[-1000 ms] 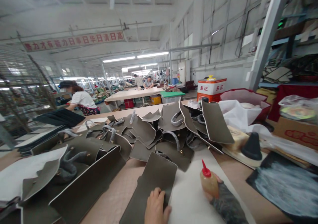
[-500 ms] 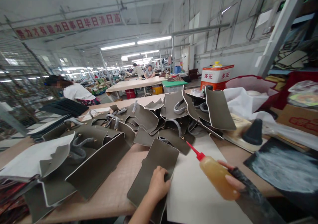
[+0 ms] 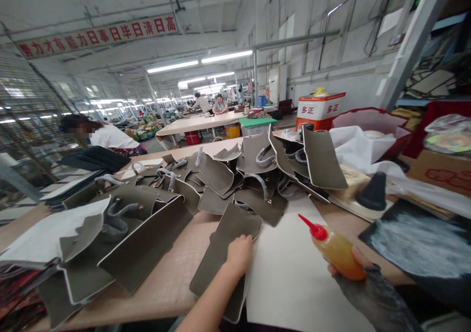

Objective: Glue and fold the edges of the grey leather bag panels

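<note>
Ahead, bags (image 3: 217,176) crowd the table (image 3: 171,270); right fingers (image 3: 360,257) clasp a bottle (image 3: 340,253), grip of left fingers (image 3: 244,240) unclear.

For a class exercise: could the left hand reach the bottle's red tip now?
Probably yes: the left hand is on a dark panel, but nothing visible blocks its way to the red tip.

There are two foreground hands (image 3: 240,253), one red-tipped bottle (image 3: 342,254), one black cone (image 3: 372,190) at right, one banner (image 3: 99,36) at upper left, at least three people (image 3: 110,136), and bag pieces (image 3: 147,249) too overlapped to count
</note>
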`<state>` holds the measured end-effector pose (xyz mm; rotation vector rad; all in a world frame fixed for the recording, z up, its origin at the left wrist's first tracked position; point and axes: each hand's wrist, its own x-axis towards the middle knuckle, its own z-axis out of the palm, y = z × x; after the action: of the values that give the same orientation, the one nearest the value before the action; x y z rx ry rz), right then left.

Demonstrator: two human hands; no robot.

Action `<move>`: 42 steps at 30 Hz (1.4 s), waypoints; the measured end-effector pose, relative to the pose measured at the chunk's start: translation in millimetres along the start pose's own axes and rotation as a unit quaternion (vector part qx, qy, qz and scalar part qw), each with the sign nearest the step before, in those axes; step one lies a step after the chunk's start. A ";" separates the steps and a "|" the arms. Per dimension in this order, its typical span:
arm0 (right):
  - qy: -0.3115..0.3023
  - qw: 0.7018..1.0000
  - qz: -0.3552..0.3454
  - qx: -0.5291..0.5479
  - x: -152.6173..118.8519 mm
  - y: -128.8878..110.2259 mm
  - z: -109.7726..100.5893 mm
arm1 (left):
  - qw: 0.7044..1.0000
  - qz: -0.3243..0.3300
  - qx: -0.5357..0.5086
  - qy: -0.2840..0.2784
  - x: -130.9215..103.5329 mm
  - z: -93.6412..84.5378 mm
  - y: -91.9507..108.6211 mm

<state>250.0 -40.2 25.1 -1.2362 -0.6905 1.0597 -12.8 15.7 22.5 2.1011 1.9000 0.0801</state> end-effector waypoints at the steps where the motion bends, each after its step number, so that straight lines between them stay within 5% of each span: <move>1: 0.006 1.000 0.011 -0.003 3.7 -1.4 0.3 | 1.000 0.004 -0.010 -0.003 1.7 -2.2 -2.5; 4: 0.014 0.997 0.029 -0.074 9.9 4.2 1.6 | 0.999 -0.002 -0.043 -0.005 2.0 0.2 -2.9; 13: -0.003 0.934 -0.189 -0.303 3.2 20.3 12.4 | 0.988 -0.062 -0.137 0.014 13.0 23.4 8.1; 18: -0.002 0.964 -0.128 -0.233 10.7 -3.5 11.4 | 0.983 -0.065 -0.170 0.012 13.8 23.6 5.7; 22: 0.044 0.940 -0.135 -0.310 17.6 -1.9 6.8 | 0.981 -0.078 -0.179 0.011 15.6 24.8 6.8; 28: 0.004 0.919 -0.162 -0.358 13.5 20.6 15.1 | 0.979 -0.088 -0.184 0.016 15.1 26.4 6.5; 42: -0.012 0.898 -0.200 -0.393 22.3 18.6 36.6 | 0.976 -0.083 -0.199 0.012 11.3 20.4 9.2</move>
<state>221.4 -5.3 13.0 -1.6559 -1.4093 0.4391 2.3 22.2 3.6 1.6790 1.8786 0.4137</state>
